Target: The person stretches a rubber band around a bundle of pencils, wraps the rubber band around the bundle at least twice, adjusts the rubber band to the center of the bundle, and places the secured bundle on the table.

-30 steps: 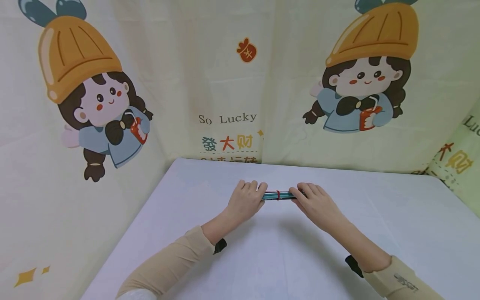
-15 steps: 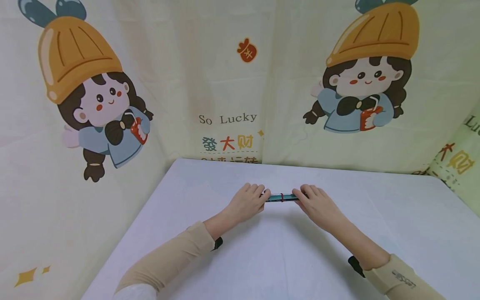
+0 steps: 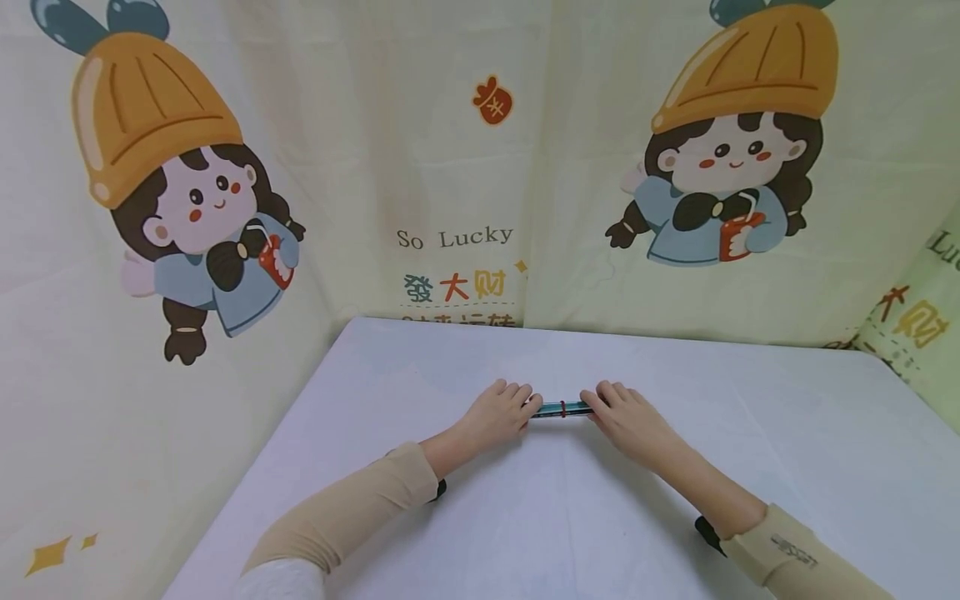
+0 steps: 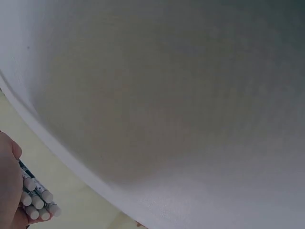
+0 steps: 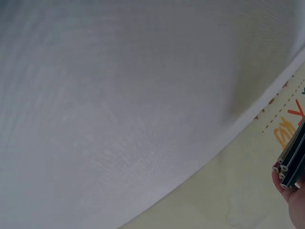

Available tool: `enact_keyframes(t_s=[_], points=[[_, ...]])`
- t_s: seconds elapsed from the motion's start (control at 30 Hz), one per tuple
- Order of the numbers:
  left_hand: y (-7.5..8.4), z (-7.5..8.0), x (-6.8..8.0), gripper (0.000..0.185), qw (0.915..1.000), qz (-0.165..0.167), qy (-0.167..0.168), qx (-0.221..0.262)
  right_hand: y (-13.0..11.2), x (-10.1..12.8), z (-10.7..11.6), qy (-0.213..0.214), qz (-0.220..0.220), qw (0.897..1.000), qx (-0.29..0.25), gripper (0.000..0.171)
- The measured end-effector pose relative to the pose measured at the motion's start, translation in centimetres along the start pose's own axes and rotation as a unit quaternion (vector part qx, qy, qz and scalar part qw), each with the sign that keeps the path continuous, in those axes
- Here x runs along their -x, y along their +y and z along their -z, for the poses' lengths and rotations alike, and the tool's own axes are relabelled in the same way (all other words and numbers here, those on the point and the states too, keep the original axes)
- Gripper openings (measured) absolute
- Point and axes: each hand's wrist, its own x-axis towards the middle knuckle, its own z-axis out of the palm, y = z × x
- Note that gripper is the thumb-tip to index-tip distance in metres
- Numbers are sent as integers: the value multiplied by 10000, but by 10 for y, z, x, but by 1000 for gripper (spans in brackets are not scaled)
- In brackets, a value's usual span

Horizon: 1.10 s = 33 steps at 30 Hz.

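Note:
A bundle of several dark and teal pencils spans the gap between my hands, level over the table. A red band, like a rubber band, circles its middle. My left hand grips the left end; in the left wrist view white eraser tips poke out past the fingers. At the opposite end my right hand holds the bundle with fingers and thumb. Flat, unsharpened pencil ends show beside that hand in the right wrist view. The fingers hide the outer parts of the bundle in the head view.
The white tabletop lies beneath both arms, its back edge meeting a cream curtain with printed cartoon figures. Another stretch of curtain runs along the left side of the table.
Both hands have come lower and slightly nearer to me with the pencil bundle. Earlier they shifted a little to the right. The hold at each end stays the same.

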Motion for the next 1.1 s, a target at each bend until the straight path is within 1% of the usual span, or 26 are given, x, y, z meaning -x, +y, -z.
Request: enact_keyframes(t_s=[0.1,0.17,0.2,0.33,0.43,0.5,0.7,0.8,0.97,1.1], points=[[1,-1,0,28,10000,-30,-27,-11,-1,0,-2,-215,-50,9998,-36,32],[1,-3,1,29,9999,-75,59,-87,-1,0,-3,-342,-61,9994,-50,31],[2,-3,1,29,9998,-106,47,-130,-2,0,-3,-389,-62,9992,-53,31],[5,-4,2,34,9992,-262,-268,-132,-5,1,-3,-615,-59,9981,-79,30],[7,-3,1,36,9975,-331,-627,-53,-7,2,-5,-803,-61,9967,-87,30],[9,-3,1,36,9967,-342,-734,-19,-7,3,-6,-890,-55,9960,-78,30],[13,-1,3,35,9940,-430,-1009,-30,-10,6,-9,-845,25,9964,-112,28],[15,2,4,37,9923,-477,-1143,-67,-12,8,-10,-892,27,9959,-163,27],[18,4,3,38,9885,-515,-1418,-81,-14,10,-11,-1131,-53,9933,-248,28],[18,4,3,39,9859,-563,-1576,-19,-15,10,-11,-1318,-195,9906,-321,28]])
